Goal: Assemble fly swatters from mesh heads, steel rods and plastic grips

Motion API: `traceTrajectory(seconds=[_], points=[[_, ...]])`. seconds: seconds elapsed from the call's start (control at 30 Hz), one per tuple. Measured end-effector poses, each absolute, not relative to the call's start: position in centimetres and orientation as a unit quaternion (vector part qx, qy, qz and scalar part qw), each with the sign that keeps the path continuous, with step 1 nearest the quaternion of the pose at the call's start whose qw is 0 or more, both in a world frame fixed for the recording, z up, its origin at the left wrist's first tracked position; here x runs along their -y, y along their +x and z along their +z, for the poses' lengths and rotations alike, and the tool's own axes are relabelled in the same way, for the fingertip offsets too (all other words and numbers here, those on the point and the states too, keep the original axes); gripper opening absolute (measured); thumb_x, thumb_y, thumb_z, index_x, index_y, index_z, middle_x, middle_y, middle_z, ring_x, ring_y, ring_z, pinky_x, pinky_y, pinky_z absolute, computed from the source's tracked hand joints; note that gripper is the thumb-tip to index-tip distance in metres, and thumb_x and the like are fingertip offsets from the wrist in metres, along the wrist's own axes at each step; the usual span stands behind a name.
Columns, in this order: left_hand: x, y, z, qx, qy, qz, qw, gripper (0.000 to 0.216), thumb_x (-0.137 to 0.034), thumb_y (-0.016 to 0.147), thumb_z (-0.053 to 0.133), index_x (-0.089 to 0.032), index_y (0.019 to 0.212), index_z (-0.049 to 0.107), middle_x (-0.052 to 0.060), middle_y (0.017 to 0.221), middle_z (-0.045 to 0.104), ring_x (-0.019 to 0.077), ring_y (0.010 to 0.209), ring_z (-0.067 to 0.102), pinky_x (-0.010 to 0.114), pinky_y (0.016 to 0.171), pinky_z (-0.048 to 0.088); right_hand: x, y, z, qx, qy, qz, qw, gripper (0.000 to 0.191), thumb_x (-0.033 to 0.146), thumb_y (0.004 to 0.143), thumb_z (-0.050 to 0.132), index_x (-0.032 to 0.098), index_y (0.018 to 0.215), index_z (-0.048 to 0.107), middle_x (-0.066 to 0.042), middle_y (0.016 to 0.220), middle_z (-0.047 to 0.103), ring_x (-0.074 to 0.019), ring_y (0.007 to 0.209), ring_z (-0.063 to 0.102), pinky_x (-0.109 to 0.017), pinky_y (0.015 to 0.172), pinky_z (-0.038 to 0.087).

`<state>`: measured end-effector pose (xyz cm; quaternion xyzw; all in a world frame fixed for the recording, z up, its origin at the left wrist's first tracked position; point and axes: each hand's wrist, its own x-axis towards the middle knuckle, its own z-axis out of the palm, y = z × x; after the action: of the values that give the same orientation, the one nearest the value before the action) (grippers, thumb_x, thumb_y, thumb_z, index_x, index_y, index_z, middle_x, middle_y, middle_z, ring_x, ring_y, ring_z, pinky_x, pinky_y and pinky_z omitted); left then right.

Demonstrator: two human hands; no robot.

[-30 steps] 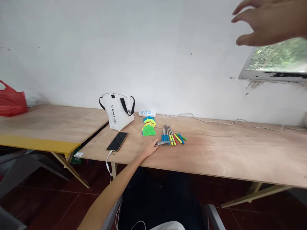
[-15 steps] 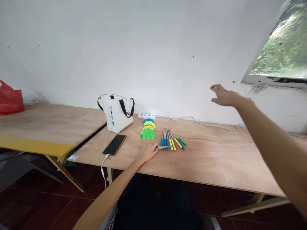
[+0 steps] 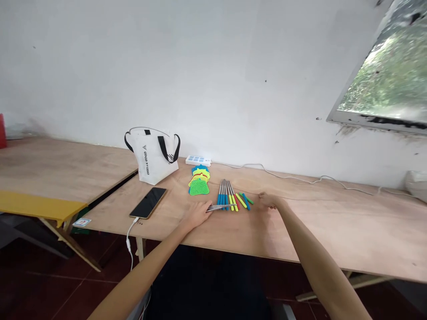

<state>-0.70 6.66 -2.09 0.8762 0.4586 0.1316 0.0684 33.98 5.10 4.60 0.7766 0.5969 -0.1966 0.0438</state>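
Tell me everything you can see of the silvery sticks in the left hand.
The silvery sticks are thin, straight and look like bare metal, bunched too closely to count. The left hand holds them at one end, roughly sideways, low over the table. Their free ends point right, crossing in view over the coloured handles of fanned sticks; contact there is unclear.

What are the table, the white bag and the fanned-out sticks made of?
The table looks wooden, maybe plywood: brown, with wavy grain. The bag could be matt cloth or coated paper; its sides look stiff. The sticks seem metal where they're silvery; their smooth coloured parts may be plastic or paint.
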Motion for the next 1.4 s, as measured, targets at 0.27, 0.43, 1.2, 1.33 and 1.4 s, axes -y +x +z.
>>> traceTrajectory(seconds=[0.27, 0.43, 1.2, 1.33, 1.4], points=[[-6.7, -0.7, -2.7, -0.451, 0.880, 0.136, 0.066, 0.019, -0.033, 0.098, 0.053, -0.024, 0.113, 0.061, 0.008, 0.111, 0.072, 0.0278, 0.103, 0.066, 0.032, 0.083, 0.044, -6.7, 34.8, 4.3, -0.538, 0.805, -0.224, 0.109, 0.038, 0.039, 0.098, 0.063, 0.017, 0.128, 0.060, -0.009, 0.125, 0.063, -0.0211, 0.105, 0.066, -0.042, 0.089, 0.058], [-6.7, -0.7, -2.7, -0.449, 0.882, 0.131, 0.066, 0.019, -0.034, 0.099, 0.053, -0.023, 0.112, 0.061, 0.008, 0.107, 0.072, 0.0272, 0.099, 0.067, 0.032, 0.081, 0.044, -7.5, 35.1, 4.2, -0.529, 0.811, -0.218, 0.124, 0.038, 0.039, 0.098, 0.063, 0.017, 0.128, 0.060, -0.009, 0.125, 0.064, -0.0212, 0.105, 0.065, -0.042, 0.088, 0.058], [-6.7, -0.7, -2.6, -0.436, 0.887, 0.140, 0.054, 0.015, -0.033, 0.099, 0.053, -0.024, 0.106, 0.061, 0.005, 0.106, 0.073, 0.0264, 0.098, 0.067, 0.031, 0.078, 0.043, -9.0, 34.5, 4.7, -0.523, 0.814, -0.187, 0.169, 0.037, 0.039, 0.097, 0.065, 0.015, 0.125, 0.061, -0.010, 0.121, 0.065, -0.0201, 0.101, 0.066, -0.040, 0.086, 0.058], [-6.6, -0.7, -2.4, -0.438, 0.887, 0.136, 0.049, 0.016, -0.033, 0.099, 0.052, -0.023, 0.108, 0.061, 0.006, 0.107, 0.072, 0.0266, 0.097, 0.067, 0.031, 0.078, 0.044, -9.1, 34.3, 5.0, -0.527, 0.811, -0.184, 0.178, 0.037, 0.040, 0.097, 0.064, 0.015, 0.124, 0.062, -0.009, 0.120, 0.065, -0.0196, 0.100, 0.066, -0.039, 0.085, 0.058], [-6.5, -0.7, -2.3, -0.439, 0.887, 0.136, 0.048, 0.016, -0.034, 0.099, 0.052, -0.023, 0.108, 0.061, 0.007, 0.106, 0.072, 0.0269, 0.097, 0.067, 0.031, 0.077, 0.044, -9.2, 34.2, 5.1, -0.528, 0.809, -0.181, 0.185, 0.036, 0.040, 0.097, 0.064, 0.014, 0.123, 0.062, -0.009, 0.118, 0.066, -0.0192, 0.099, 0.067, -0.038, 0.084, 0.058]])
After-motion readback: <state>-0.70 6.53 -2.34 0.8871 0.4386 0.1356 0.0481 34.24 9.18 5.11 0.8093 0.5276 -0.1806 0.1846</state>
